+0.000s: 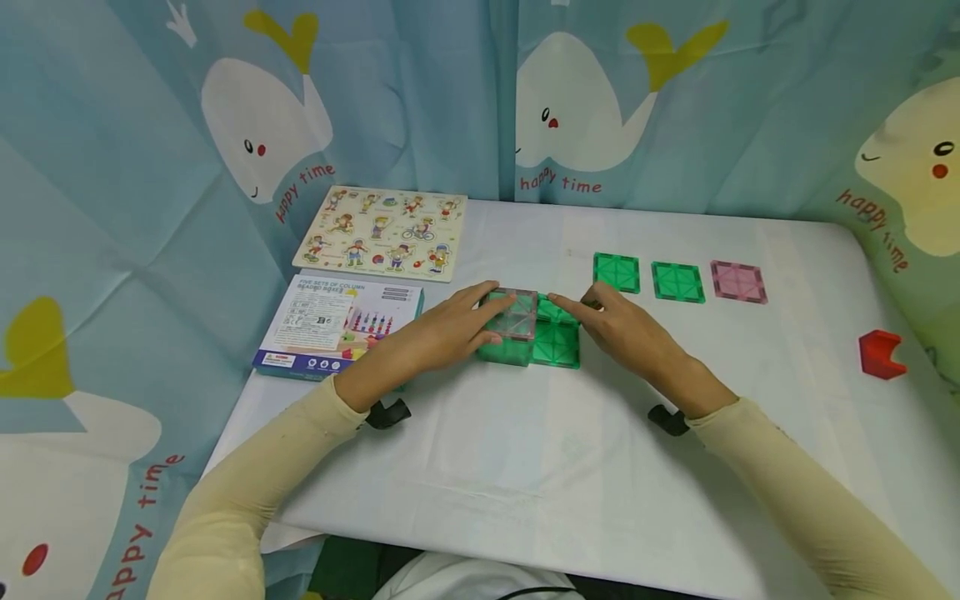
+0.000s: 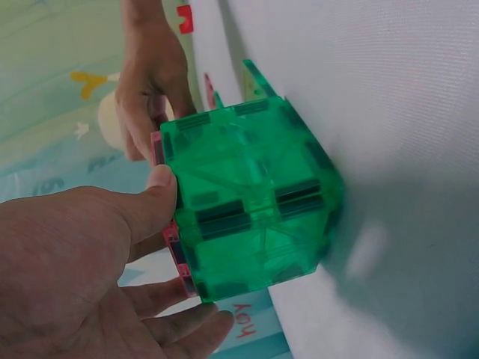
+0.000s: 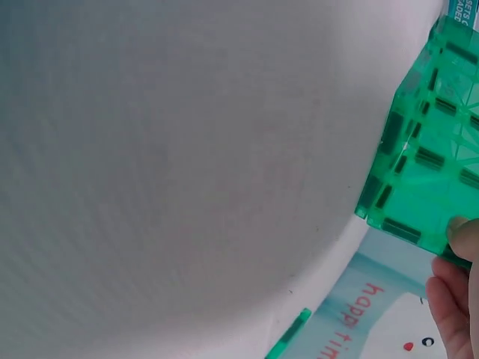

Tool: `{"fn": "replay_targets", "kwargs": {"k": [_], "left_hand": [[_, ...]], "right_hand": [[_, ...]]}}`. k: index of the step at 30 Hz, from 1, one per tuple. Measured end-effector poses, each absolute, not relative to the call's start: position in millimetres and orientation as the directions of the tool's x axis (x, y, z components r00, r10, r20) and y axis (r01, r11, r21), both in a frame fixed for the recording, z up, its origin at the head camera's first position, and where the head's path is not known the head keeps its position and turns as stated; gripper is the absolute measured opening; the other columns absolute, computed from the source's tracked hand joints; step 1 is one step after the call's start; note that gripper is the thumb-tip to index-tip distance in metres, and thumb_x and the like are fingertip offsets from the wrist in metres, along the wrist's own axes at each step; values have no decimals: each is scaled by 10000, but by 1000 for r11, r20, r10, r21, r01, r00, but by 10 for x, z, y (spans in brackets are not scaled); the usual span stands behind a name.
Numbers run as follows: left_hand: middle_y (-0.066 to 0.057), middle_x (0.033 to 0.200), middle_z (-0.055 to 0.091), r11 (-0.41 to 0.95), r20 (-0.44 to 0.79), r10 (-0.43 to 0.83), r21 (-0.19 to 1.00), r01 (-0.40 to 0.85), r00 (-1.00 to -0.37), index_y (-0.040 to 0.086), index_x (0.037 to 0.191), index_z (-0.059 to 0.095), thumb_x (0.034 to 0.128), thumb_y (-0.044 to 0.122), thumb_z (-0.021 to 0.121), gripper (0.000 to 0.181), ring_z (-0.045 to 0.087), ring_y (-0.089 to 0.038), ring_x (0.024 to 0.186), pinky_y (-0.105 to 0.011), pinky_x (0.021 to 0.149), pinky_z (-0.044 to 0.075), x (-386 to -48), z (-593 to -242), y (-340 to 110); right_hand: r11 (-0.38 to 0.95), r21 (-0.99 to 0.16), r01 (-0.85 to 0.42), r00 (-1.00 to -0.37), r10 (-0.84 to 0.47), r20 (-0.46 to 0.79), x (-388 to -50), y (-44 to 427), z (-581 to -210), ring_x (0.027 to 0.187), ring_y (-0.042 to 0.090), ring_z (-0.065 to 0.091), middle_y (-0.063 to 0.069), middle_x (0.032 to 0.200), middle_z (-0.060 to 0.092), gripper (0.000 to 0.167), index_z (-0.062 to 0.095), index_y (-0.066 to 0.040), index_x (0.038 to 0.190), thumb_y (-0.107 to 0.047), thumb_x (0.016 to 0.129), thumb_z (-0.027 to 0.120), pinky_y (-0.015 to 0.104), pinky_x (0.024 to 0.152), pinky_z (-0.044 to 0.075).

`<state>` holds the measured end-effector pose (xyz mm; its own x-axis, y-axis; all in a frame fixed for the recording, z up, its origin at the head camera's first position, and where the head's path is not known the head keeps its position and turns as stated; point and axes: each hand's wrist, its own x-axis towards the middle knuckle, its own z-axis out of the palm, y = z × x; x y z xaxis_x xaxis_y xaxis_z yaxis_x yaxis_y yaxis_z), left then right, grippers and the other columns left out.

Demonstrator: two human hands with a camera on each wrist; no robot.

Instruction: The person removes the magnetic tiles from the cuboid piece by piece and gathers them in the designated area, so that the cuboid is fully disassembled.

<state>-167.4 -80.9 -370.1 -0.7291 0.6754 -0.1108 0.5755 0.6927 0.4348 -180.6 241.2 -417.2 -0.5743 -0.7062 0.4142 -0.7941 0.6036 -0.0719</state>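
Note:
On the table stands a boxy structure of see-through green magnetic tiles point(image 1: 556, 345), with a pink magnetic tile point(image 1: 522, 305) on top of its left part. My left hand point(image 1: 450, 329) grips the pink tile from the left. The left wrist view shows the thumb at its edge beside the green wall point(image 2: 224, 168) and the other fingers farther along. My right hand point(image 1: 630, 333) is at the structure's back right. It pinches the edge of a green tile point(image 3: 419, 206), with the thumb on its face in the right wrist view.
Two loose green tiles point(image 1: 617, 272) and a pink one point(image 1: 738, 282) lie in a row behind my right hand. A red notched block point(image 1: 882, 354) is at the far right. To the left lie a boxed bead toy point(image 1: 337, 321) and a picture puzzle board point(image 1: 382, 233).

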Motion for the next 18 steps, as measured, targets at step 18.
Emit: {"fn": "replay_targets", "kwargs": {"k": [18], "left_hand": [[-158,1751,173,690,-103,682,421,589,-724,179,1687,291,1113,339,542,647,232,-335,1608,-485,1270,309,-1677,-3710,-806]], "right_hand": [[705,-238,-668,-700,-486,523,-1722,2749,-3920,780,198,565,121,937,576,568,675,-48,1404,129,876,785,182,645,427]]}}
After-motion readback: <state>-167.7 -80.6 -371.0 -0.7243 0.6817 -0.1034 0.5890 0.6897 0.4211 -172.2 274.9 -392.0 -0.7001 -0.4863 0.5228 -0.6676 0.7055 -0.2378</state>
